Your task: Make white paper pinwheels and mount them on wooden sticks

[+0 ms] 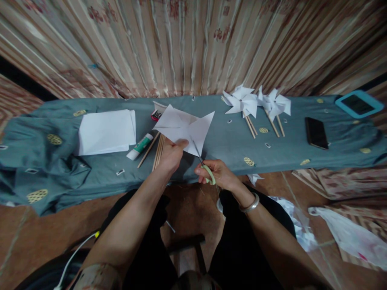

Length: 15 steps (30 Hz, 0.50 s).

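Observation:
A white sheet of paper [178, 123], slit in from its corners, is raised over the middle of the cloth-covered table. My left hand [173, 155] is closed on its near edge, thumb on top. In my right hand [219, 174] are scissors [208, 172] with pale green handles, my fingers through the loops. Their blades lie at the paper's near right corner, pointing toward its centre. Just left of my left hand are several wooden sticks [159, 153] and a green-and-white glue stick [140, 146]. Behind the paper, a small red-and-black box [156, 115] is partly covered.
A stack of white paper [104, 133] lies at the left. Several paper pinwheels [242, 100] on sticks rest at the back right, near a black phone [316, 133] and a blue-framed tablet [359, 103]. Curtains [193, 48] hang behind; a plastic bag [347, 233] lies on the floor.

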Each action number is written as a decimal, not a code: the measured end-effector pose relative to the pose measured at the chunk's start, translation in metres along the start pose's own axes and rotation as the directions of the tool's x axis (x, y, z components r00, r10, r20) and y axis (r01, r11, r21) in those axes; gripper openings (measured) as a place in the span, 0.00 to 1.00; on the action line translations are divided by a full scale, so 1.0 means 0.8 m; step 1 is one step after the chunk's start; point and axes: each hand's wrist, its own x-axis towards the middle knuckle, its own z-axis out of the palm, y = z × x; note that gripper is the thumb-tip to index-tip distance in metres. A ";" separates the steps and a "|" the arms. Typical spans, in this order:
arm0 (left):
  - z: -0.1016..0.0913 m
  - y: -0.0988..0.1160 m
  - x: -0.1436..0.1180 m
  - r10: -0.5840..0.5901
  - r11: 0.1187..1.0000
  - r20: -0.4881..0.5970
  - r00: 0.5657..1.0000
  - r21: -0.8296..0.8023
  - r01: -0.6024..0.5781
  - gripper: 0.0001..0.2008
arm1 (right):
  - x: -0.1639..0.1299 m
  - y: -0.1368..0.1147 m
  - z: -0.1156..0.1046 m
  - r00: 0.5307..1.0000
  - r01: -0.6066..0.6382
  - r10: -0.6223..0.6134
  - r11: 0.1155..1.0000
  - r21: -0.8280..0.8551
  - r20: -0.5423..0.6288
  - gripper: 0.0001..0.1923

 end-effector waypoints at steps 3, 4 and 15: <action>0.004 0.003 -0.005 0.044 0.999 0.013 0.999 0.021 -0.044 0.10 | 0.000 -0.001 0.000 1.000 0.006 -0.006 1.000 -0.011 -0.011 0.25; 0.004 0.003 -0.007 0.041 0.999 0.016 0.999 0.034 -0.042 0.09 | 0.000 0.000 0.000 1.000 0.011 -0.011 1.000 -0.012 -0.015 0.25; 0.005 0.006 -0.014 0.003 1.000 0.007 1.000 0.027 -0.004 0.11 | 0.000 0.005 0.001 0.998 0.041 -0.042 0.999 -0.019 -0.048 0.25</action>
